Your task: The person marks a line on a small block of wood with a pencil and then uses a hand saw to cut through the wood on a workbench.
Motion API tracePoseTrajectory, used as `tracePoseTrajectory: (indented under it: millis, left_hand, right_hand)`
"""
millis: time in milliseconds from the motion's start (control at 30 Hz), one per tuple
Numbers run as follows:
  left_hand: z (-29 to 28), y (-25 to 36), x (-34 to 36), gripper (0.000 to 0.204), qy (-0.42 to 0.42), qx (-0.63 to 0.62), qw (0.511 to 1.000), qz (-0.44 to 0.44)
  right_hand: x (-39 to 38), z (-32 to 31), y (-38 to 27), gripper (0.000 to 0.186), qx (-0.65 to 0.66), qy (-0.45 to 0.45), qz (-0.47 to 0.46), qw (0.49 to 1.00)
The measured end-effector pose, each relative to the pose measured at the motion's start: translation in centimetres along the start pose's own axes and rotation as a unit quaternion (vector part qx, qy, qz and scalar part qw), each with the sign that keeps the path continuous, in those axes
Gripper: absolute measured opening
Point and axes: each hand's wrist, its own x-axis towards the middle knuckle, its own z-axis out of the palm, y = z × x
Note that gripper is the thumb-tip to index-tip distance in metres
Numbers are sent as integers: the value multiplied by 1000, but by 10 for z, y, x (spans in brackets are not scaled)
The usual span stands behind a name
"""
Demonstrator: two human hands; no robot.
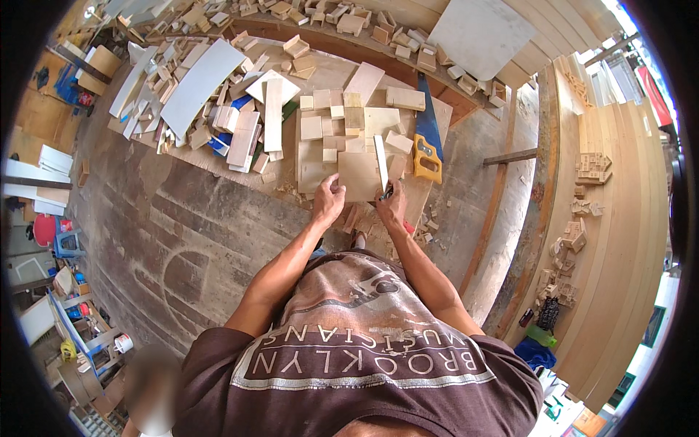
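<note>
Hands at a crowded workbench [285, 178]; clock directions are read from the square plywood panel [357, 175], 12 lying away from the wearer. The panel lies at the bench's near side, directly before the body. The left hand [329, 203], at 8 o'clock, has curled fingers at the panel's left edge; whether they pinch it cannot be told. The right hand [394, 208], at 4 o'clock, is closed around a small dark tool [386, 194] at the near corner, beside a narrow white strip [381, 164].

Principal risk: the panel could skid or twist—its left side seems only lightly steadied—and the strip, with no finger seen pressing its far end, could swing out of line. A slip of the tool might catch the fingers.

Obstructions: small wooden blocks [331, 124] crowd 11 to 12 o'clock; a yellow-handled handsaw [427, 156] lies at 2, limiting rightward room; heaped offcuts [244, 135] fill 10.
</note>
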Motion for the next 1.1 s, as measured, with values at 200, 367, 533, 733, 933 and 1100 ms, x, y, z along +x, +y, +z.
tracePoseTrajectory:
  millis: [200, 367, 533, 733, 933, 1100]
  left_hand:
    - [-1, 2, -1, 48, 5, 9, 1000, 3]
    - [-3, 9, -3, 47, 3, 11, 1000, -3]
    - [-2, 4, -1, 46, 2, 7, 1000, -5]
    - [-2, 6, -2, 46, -2, 6, 1000, -19]
    - [-2, 5, -3, 47, 3, -10, 1000, -15]
    - [0, 2, 1, 45, 3, -2, 999, -35]
  right_hand:
    - [-1, -1, -4, 31, 4, 1, -2, 1000]
    - [-1, -1, -5, 33, 11, 7, 0, 1000]
    - [0, 0, -6, 35, 0, 2, -7, 1000]
    - [1, 4, -1, 35, -2, 6, -6, 1000]
    - [1, 0, -7, 33, 10, 0, -2, 1000]
    - [3, -5, -8, 34, 14, -9, 22, 1000]
